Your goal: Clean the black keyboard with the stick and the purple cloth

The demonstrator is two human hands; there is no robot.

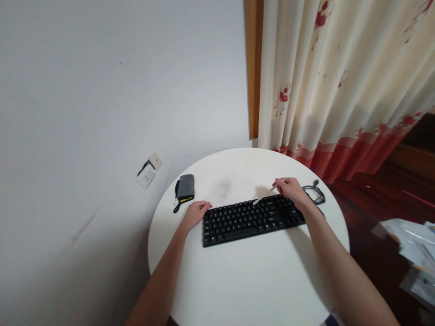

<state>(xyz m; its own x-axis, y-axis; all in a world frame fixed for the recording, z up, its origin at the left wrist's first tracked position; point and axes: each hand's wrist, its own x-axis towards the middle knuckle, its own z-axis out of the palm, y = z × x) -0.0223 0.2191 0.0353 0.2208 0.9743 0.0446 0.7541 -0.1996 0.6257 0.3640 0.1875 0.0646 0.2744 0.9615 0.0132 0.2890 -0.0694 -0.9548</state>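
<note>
A black keyboard [238, 220] lies flat across the round white table, slightly askew. At its upper left corner, my left hand [196, 213] is closed, with thumb and fingers gripping the edge. My right hand [288, 186] hovers over the keyboard's right part, pinching a thin white stick [268, 192] with a slightly thicker tip. That tip points down and left onto the top rows of keys. From here I cannot make out exactly what kind of stick it is. The right hand and forearm hide some keys on the right.
A grey folded pouch [186, 186] with a black loop lies at the table's [244, 280] left. Beyond my right hand is a coiled black cable [316, 194]. A wall with sockets [147, 175] borders the left, a flowered curtain [319, 90] the back right. Plastic bags [413, 240] lie at right.
</note>
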